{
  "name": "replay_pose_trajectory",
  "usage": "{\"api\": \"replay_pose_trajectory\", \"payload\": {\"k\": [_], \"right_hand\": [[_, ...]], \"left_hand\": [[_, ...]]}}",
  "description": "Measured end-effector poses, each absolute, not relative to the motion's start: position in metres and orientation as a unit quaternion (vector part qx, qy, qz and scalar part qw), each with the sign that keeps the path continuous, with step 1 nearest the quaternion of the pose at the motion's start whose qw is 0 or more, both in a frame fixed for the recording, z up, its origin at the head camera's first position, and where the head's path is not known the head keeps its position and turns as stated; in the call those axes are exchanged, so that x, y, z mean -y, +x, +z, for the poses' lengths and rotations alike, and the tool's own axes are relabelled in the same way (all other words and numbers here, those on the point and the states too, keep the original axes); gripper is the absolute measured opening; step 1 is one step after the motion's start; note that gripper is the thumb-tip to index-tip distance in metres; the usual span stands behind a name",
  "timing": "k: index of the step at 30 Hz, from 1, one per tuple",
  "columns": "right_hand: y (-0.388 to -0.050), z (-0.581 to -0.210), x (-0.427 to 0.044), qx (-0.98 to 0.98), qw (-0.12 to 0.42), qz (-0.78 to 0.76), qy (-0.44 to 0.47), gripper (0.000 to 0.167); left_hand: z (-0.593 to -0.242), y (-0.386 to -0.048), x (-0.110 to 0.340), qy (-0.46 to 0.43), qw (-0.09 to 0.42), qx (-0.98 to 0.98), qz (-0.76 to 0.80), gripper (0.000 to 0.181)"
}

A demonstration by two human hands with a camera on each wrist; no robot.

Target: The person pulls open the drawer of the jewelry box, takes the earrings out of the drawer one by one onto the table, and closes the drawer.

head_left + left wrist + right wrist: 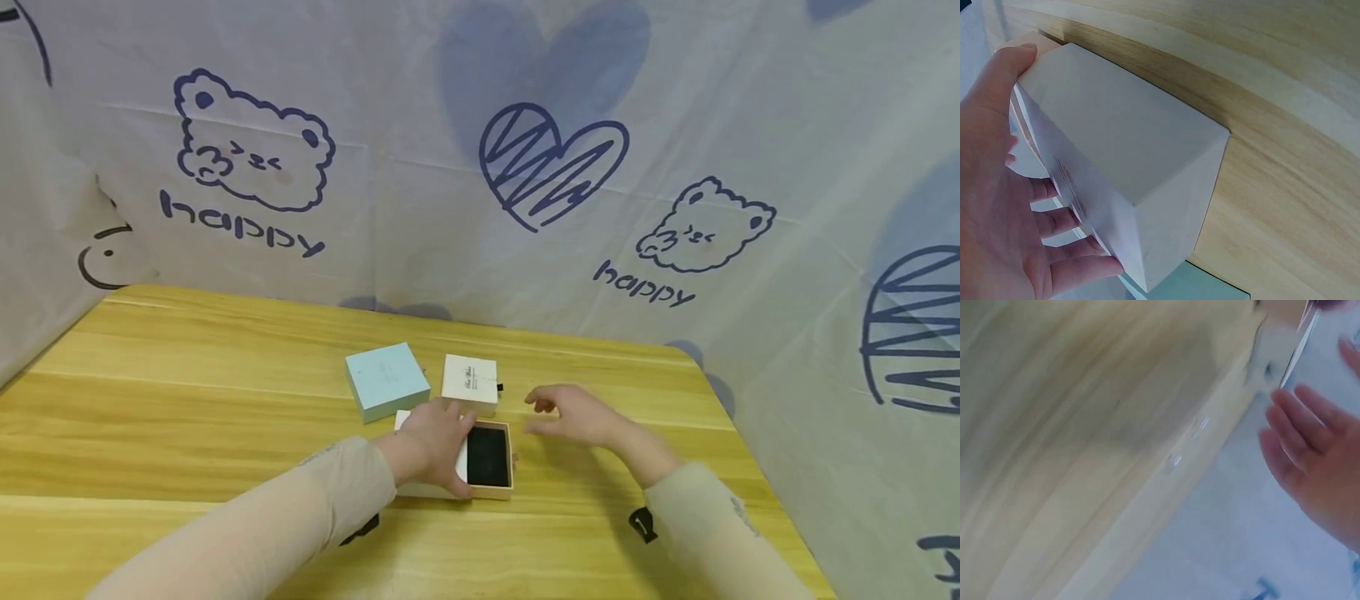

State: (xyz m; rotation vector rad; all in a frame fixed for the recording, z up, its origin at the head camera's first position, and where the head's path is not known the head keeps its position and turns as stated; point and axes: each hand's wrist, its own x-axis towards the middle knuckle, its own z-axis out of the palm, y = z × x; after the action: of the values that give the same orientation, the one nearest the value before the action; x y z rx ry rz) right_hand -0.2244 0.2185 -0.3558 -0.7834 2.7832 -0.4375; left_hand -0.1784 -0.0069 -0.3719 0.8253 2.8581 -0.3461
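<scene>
My left hand (435,446) lies over a white drawer-style box (1097,112), gripping its outer sleeve with the thumb on the near side and the fingers across the top and far side. The box's drawer (511,492) is slid part way out to the right. A black lining or insert (487,456) shows inside it. My right hand (573,414) is held above the table, right of the drawer and apart from it. Its fingers are loosely bent with nothing between them, as the right wrist view (1329,462) also shows.
A light blue box (387,377) sits behind and left of the gripped box. Just behind it stands a smaller white box (470,380) with a black tab on its right. All rest on the wooden table (187,400). A printed cloth (405,208) hangs along the table's back edge.
</scene>
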Motion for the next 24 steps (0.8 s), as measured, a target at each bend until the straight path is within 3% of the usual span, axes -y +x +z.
{"api": "replay_pose_trajectory", "payload": {"k": [3, 6, 17, 24], "right_hand": [[-0.212, -0.358, -0.207, -0.924, 0.177, -0.142, -0.308, 0.078], [-0.203, -0.36, -0.198, -0.914, 0.203, -0.118, -0.331, 0.095], [-0.195, -0.364, -0.19, -0.922, 0.174, -0.067, -0.34, 0.095], [-0.196, -0.363, -0.191, -0.921, 0.183, -0.065, -0.337, 0.094]], "left_hand": [[-0.372, -0.178, 0.007, 0.273, 0.073, -0.952, -0.114, 0.097], [-0.373, -0.179, 0.007, 0.273, 0.072, -0.953, -0.112, 0.098], [-0.37, -0.174, 0.02, 0.253, 0.096, -0.962, -0.025, 0.111], [-0.364, -0.168, 0.043, 0.241, 0.109, -0.964, 0.002, 0.097]]}}
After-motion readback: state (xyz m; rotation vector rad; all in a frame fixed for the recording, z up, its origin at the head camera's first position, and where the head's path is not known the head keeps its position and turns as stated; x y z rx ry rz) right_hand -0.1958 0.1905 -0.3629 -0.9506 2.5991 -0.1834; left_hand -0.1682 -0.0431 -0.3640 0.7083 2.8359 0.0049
